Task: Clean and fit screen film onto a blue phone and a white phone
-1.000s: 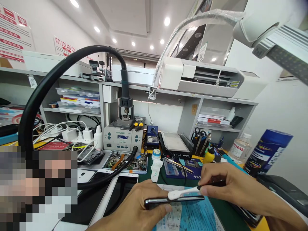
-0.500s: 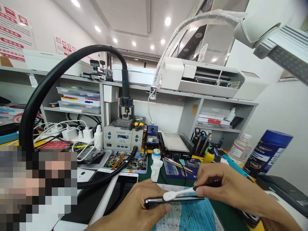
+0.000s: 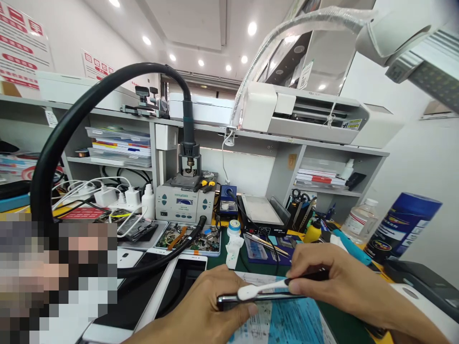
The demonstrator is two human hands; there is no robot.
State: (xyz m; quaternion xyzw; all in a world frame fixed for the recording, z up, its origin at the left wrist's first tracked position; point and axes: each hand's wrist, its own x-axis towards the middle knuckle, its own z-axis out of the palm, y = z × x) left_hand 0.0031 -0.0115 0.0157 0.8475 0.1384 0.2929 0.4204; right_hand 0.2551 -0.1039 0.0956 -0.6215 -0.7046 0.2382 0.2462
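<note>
- the left hand (image 3: pixel 208 296) holds a phone (image 3: pixel 267 297) edge-on in the lower middle of the frame; its left end sits between the thumb, on the near side, and the other fingers behind.
- the right hand (image 3: pixel 319 270) has its fingers pinched together on the dark part of a brush (image 3: pixel 267 287), whose white head lies against the phone's upper edge, just right of the left hand.
- below the phone, a blue and white sheet (image 3: pixel 296 320) lies on the table (image 3: pixel 342 320), which is green there.
- behind runs a grey shelf (image 3: pixel 281 177), with white walls and a pale ceiling (image 3: pixel 186 24) dotted with round lights; a red and white poster (image 3: pixel 21 48) hangs upper left.
- a thick black hose (image 3: pixel 118 76) arches across the left half and hides parts of the shelf and of what lies under it.
- mid-frame stand a grey control box (image 3: pixel 184 203), a tray (image 3: pixel 214 252) of small parts and a blue-capped bottle (image 3: pixel 234 228).
- at right, a clear bottle (image 3: pixel 359 222) and a blue can (image 3: pixel 403 227) stand beyond the right forearm; a lamp (image 3: pixel 380 36) hangs upper right.
- the lower left is blurred out.
</note>
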